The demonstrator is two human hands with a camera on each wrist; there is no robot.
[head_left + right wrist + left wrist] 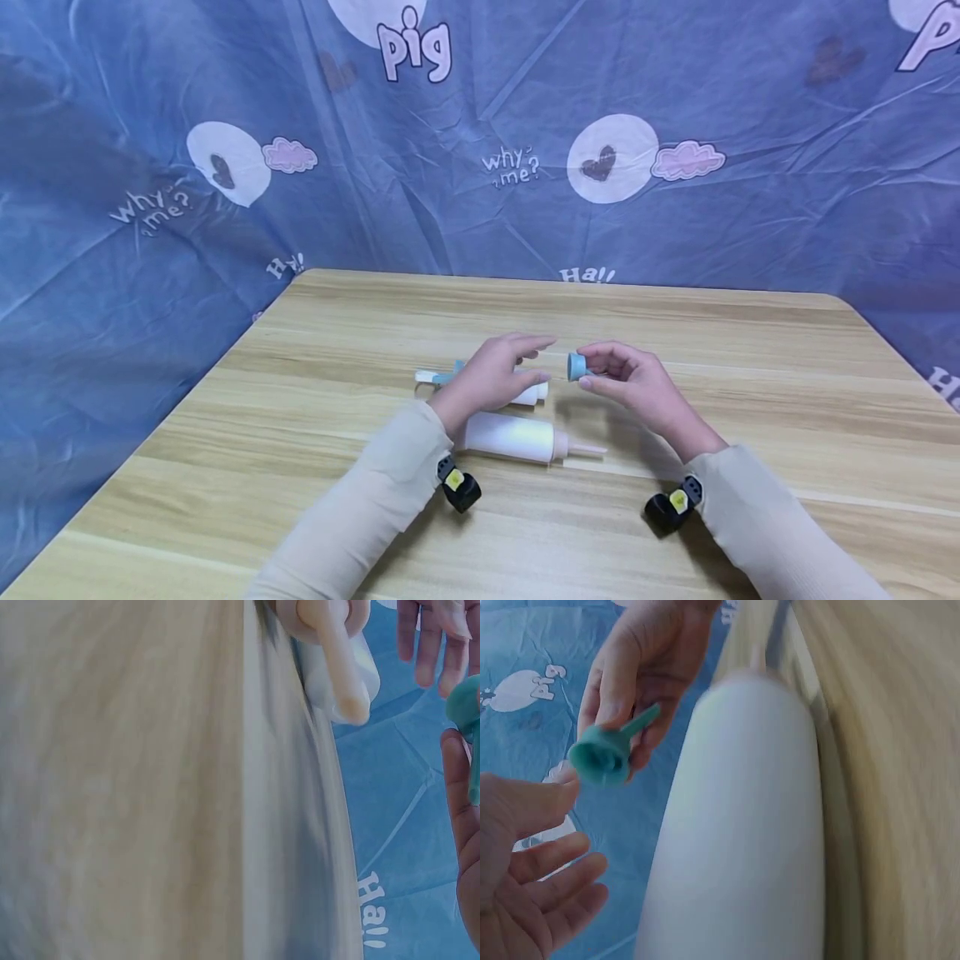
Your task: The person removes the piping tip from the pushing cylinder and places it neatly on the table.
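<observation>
Between the fingertips and thumb of my right hand (626, 379) is a teal squeeze-bottle cap with a thin spout (576, 367), its wide round opening facing my left hand. In the left wrist view the hollow inside of the cap (600, 756) shows, with the spout pointing back toward the right palm. My left hand (495, 371) is held apart from the cap, fingers extended and nothing in its grasp. Below it lies a white bottle (528, 395), partly hidden by that hand. Nearer me, a white squeeze bottle with a pale pink nozzle (510, 437) lies on its side.
A slim piece with a white end and a light blue part (431, 377) lies left of my left hand, partly covered by it. Everything rests on a wood-grain table (225, 467). A blue printed cloth (450, 217) hangs behind the table's far edge.
</observation>
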